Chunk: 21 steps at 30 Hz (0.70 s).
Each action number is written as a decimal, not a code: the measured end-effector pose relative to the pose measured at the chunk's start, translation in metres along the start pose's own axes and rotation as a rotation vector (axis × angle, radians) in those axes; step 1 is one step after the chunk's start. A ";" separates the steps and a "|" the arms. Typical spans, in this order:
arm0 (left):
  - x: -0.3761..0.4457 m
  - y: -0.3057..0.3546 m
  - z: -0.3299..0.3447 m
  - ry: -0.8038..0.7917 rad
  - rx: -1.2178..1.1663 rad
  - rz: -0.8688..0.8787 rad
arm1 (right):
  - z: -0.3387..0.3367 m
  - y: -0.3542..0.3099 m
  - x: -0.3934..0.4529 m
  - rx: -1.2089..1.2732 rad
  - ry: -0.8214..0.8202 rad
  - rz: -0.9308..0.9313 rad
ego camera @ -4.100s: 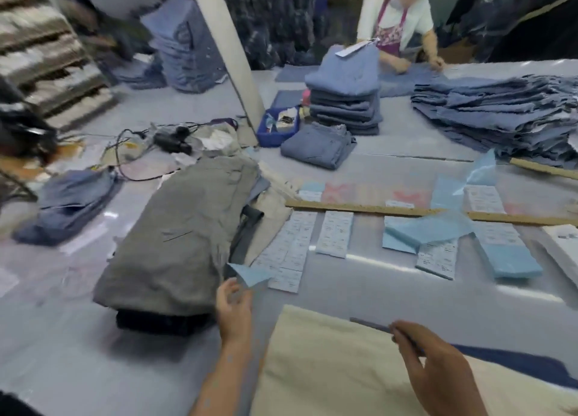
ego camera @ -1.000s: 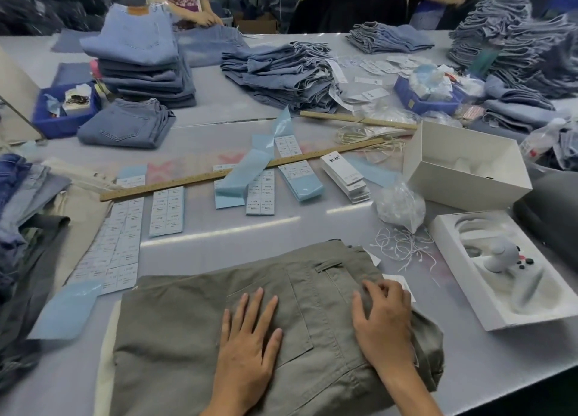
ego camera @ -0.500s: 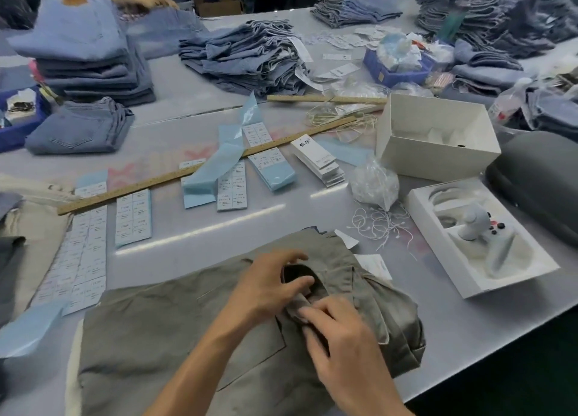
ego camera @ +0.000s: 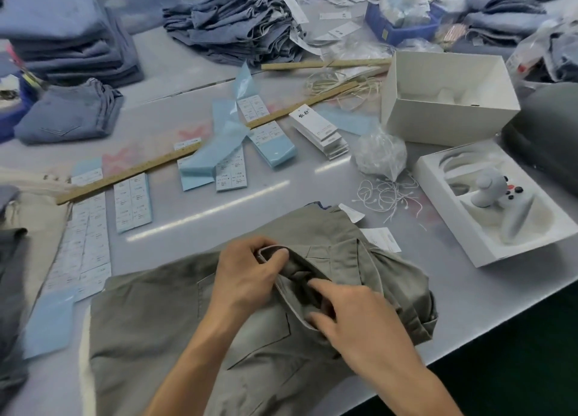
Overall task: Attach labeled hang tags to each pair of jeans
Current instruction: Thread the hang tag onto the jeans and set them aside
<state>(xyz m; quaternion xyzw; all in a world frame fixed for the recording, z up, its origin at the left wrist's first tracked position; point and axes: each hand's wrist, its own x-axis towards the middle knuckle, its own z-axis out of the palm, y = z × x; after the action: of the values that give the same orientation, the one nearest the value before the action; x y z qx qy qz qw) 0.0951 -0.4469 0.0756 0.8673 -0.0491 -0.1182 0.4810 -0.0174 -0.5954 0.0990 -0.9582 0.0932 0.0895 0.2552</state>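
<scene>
Head view of a tagging station. A folded pair of olive-grey trousers (ego camera: 194,328) lies at the near edge of the grey table (ego camera: 312,181). The left hand (ego camera: 247,278) pinches the waistband (ego camera: 272,250) between thumb and curled fingers and lifts it open. The right hand (ego camera: 359,318) has its index finger extended into the opened waist, the other fingers loosely bent against the cloth; whether they hold anything cannot be told.

Progress: no hang tag is visibly fastened to this pair. 1 loose white tag (ego camera: 380,240) lies on the table touching the trousers' far right side, and a smaller white slip (ego camera: 352,213) shows just beyond the waist. A judgement: the attachment point is being located, so threading and fastening remain. The stack of hang tags (ego camera: 322,134), the loose white tag strings (ego camera: 387,196) and the sticker sheets (ego camera: 133,203) suggest further pairs to come; the heap of blue jeans (ego camera: 237,24) at the far side already carries white tags.

Edges and room: the trousers' right fold lies close to the near table edge (ego camera: 488,328), which runs diagonally. The bare strip between trousers and sticker sheets gives working room; to the right, the white moulded tray (ego camera: 488,253) and the open white box (ego camera: 450,103) bound the reach toward the strings.
</scene>
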 end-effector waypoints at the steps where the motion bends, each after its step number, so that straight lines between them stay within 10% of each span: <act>1: -0.001 0.000 -0.001 -0.004 -0.048 -0.038 | 0.004 -0.004 0.004 -0.026 0.045 0.005; 21: -0.026 -0.025 -0.009 -0.028 -0.805 -0.248 | 0.066 -0.004 -0.006 0.081 0.663 -0.440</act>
<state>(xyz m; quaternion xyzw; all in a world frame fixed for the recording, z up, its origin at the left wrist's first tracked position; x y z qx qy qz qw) 0.0716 -0.4213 0.0635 0.6080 0.0991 -0.1965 0.7629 -0.0303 -0.5582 0.0460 -0.9214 -0.0334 -0.2850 0.2620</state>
